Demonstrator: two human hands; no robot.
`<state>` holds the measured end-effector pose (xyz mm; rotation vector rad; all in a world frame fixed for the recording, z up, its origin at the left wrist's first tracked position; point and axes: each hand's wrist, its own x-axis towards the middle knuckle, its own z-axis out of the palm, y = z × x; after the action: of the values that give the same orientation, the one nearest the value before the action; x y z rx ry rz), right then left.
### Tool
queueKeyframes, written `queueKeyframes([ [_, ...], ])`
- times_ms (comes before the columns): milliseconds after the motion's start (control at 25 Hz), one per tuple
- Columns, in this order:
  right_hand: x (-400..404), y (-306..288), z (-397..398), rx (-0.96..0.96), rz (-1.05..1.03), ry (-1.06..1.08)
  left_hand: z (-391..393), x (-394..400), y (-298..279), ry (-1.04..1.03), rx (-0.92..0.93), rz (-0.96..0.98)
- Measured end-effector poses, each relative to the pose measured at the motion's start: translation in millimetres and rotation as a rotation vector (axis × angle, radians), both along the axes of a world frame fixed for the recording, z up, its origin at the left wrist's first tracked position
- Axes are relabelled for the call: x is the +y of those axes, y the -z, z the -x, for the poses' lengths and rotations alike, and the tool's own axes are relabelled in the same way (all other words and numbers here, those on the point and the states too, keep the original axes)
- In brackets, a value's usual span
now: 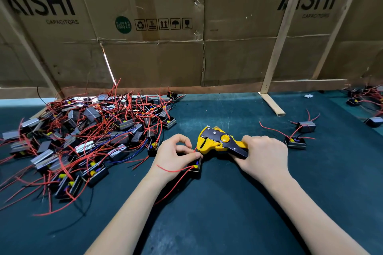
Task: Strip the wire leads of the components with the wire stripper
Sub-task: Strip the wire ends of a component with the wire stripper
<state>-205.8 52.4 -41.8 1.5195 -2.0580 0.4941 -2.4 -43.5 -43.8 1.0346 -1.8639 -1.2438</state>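
Observation:
My right hand [264, 156] grips the handles of a yellow and black wire stripper [217, 141], whose jaws point left. My left hand [176, 155] holds a small black component [198, 166] and pinches one of its red leads at the stripper's jaws. Two more red leads of that component trail over my left wrist and down onto the mat. A large pile of like components [83, 143] with tangled red wires lies to the left on the dark green mat [228, 203].
Two components [298, 136] with red leads lie just right of my right hand. More sit at the far right edge [364, 105]. A cardboard wall [155, 51] with wooden slats [275, 68] closes off the back of the mat.

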Motion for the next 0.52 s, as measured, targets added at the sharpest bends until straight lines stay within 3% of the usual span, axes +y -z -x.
queueKeyframes([
  [160,-1.1,6.8,3.9,0.034,0.048,0.035,-1.8,1.8,-1.3,-0.054,-0.09,0.111],
  [320,0.1,5.4,9.8,-0.124,0.149,0.134,-0.6,7.8,-3.9,-0.093,-0.215,0.297],
  [400,2.1,3.0,14.2,-0.184,0.18,0.152,5.6,15.1,-4.3,-0.023,-0.145,0.211],
  [520,5.6,-5.9,16.0,-0.332,0.182,0.183,13.4,28.7,-7.0,0.267,0.135,-0.127],
])
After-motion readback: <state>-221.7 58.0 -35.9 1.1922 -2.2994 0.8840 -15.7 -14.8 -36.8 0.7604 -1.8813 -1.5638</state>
